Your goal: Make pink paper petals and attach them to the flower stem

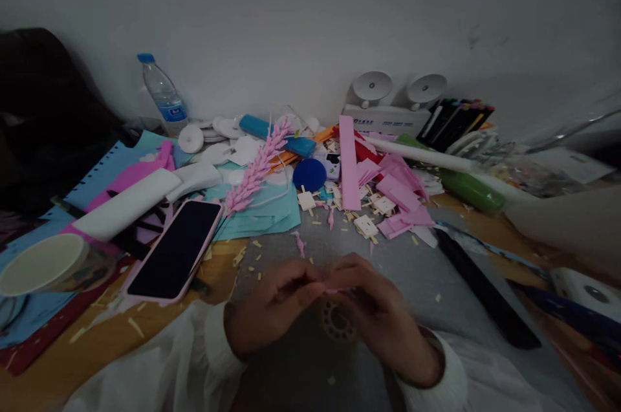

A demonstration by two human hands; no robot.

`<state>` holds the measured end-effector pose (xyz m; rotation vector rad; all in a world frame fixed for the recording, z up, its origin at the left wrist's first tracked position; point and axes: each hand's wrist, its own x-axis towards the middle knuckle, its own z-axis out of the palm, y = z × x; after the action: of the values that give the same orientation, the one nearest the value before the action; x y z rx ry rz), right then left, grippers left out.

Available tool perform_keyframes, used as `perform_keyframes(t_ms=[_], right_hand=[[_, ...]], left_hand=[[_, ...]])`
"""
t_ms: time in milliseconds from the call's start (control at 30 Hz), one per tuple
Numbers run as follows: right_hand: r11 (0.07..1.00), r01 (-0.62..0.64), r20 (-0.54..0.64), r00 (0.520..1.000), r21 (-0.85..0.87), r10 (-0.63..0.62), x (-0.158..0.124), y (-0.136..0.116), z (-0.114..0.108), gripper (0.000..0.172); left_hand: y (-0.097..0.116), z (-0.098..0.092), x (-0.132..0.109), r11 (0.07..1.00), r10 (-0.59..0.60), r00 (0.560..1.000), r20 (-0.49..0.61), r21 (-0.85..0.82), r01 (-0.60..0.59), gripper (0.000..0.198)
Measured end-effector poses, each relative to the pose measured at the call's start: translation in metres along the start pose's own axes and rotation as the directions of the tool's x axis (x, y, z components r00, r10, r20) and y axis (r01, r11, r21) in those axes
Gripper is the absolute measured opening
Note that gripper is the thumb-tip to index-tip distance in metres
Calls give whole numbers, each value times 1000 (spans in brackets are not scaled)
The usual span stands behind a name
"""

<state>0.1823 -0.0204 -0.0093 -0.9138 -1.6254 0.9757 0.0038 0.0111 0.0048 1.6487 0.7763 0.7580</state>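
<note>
My left hand (279,305) and my right hand (376,308) meet over the grey mat (412,270). Both pinch one small pink piece (334,290) between their fingertips; motion blur and the fingers hide most of it. Just beyond the hands lie two small pink twisted bits (299,244). Farther back a pink braided stalk (259,169) leans over teal paper sheets (272,221). Folded pink paper strips (400,189) are heaped to the right of an upright-lying long pink strip (349,163).
A phone (174,250) and a tilted plastic cup (43,266) are at the left, a water bottle (165,92) behind. On the right lie a black bar (485,289) and a green roll (473,191). Small square pieces (365,226) and yellow scraps are scattered about.
</note>
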Motion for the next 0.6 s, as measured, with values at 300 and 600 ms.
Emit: perform_keyframes(t_ms=[300,600], right_hand=[[890,-355,34,932,285,361,1,-4,7,16],[825,-493,-34,853,276,521,1,-2,6,24]], left_hand=[[-7,0,-2,865,376,922,-90,392,-314,8],[-4,3,-3,913,270,958,-94,343,-223,10]])
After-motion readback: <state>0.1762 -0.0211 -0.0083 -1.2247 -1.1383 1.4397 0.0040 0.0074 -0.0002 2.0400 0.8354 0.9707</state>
